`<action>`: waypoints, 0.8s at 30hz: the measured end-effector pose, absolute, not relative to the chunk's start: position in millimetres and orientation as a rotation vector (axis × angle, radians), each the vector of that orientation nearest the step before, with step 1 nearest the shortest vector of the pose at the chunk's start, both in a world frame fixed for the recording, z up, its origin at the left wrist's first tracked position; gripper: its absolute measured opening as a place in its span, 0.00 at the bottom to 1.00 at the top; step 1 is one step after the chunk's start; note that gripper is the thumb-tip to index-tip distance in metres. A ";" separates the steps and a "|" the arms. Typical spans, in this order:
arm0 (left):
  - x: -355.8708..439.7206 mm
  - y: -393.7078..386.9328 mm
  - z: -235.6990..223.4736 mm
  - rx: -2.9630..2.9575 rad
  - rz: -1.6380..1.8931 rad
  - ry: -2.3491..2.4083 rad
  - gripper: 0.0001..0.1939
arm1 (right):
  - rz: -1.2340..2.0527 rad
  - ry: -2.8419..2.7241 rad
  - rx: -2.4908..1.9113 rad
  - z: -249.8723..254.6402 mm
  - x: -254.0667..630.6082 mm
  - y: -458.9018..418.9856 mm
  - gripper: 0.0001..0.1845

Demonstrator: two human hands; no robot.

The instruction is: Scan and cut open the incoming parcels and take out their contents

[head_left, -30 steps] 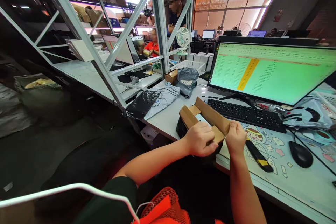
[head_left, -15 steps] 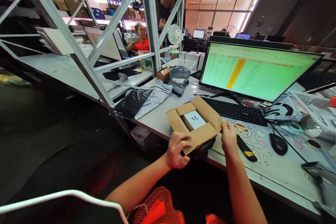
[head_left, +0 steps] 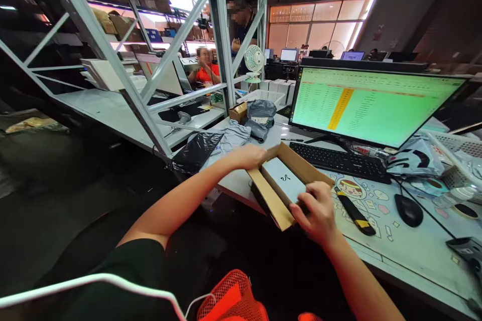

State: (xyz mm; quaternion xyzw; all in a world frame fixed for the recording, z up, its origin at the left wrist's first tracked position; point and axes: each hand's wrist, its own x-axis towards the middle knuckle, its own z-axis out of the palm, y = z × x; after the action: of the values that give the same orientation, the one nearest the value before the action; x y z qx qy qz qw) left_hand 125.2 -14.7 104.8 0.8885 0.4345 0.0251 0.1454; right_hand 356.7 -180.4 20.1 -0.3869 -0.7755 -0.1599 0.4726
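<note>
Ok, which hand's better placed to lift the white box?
Likely the right hand: it's at the right end of the white box; the left hand is at the left end of the carton.

- Cardboard box (head_left: 269, 195): plain brown.
- Inner box (head_left: 282, 175): white, with a black squiggle on top.
- Cutter (head_left: 354, 213): black, with yellow marks.
- Desk mat (head_left: 376, 195): pale, printed with a cartoon face, pink shapes and a speech bubble.
- Monitor (head_left: 369, 105): green screen with one orange-yellow column.
- Keyboard (head_left: 341, 161): black.
- Mouse (head_left: 408, 210): black.
- Fan (head_left: 254, 58): pale mint green.
- Mesh garment (head_left: 234, 293): bright orange-red.
- Sleeve (head_left: 135, 263): dark green.
</note>
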 end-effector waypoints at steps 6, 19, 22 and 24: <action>93.6 22.6 84.8 2.207 0.016 1.154 0.28 | -0.359 -1.573 -0.921 -79.9 375.8 -241.7 0.13; 196.3 -17.8 109.1 3.208 -0.414 0.462 0.31 | 0.281 -1.498 -1.464 -122.5 376.3 -210.1 0.74; 200.2 -13.3 108.1 3.198 -0.455 0.453 0.26 | 0.244 -1.461 -1.538 -129.7 367.8 -201.0 0.73; 197.9 -17.3 119.8 3.137 -0.444 0.511 0.25 | 0.203 -1.447 -1.516 -133.8 364.9 -198.8 0.68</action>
State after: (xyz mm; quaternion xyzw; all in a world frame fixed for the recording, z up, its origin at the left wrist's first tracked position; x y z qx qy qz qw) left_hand 197.9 -17.3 119.8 0.9770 0.1592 -0.1381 -0.0340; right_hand 364.9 -198.8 -133.8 -0.6255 -0.5970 0.0839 0.4953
